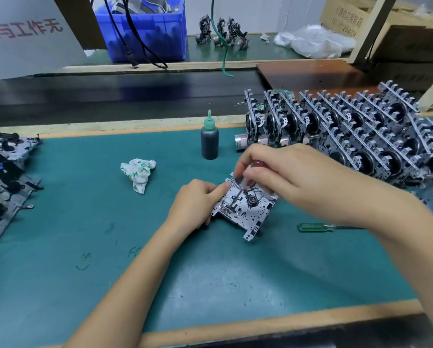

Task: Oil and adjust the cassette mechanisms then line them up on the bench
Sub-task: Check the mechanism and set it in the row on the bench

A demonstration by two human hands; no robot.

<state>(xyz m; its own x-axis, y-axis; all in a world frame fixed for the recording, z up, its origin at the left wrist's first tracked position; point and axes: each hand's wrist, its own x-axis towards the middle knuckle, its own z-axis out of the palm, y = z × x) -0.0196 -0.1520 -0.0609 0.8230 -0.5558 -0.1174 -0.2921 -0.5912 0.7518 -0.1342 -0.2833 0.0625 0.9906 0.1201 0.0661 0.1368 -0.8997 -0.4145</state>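
Hands are working at the centre of the frame: the left hand (197, 202) is gripping the edge of a cassette mechanism (245, 209) lying on the green bench (85, 222), while the right hand (283, 172) is pinching a red-handled screwdriver (245, 183) whose tip is touching the plate. Finished mechanisms (348, 131) are standing in rows at the right, behind a dark oil bottle (209, 140).

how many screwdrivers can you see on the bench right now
2. A red-handled screwdriver is held in the right hand, tip down on the cassette mechanism. A green-handled screwdriver lies on the mat by the right forearm. Others may be hidden.
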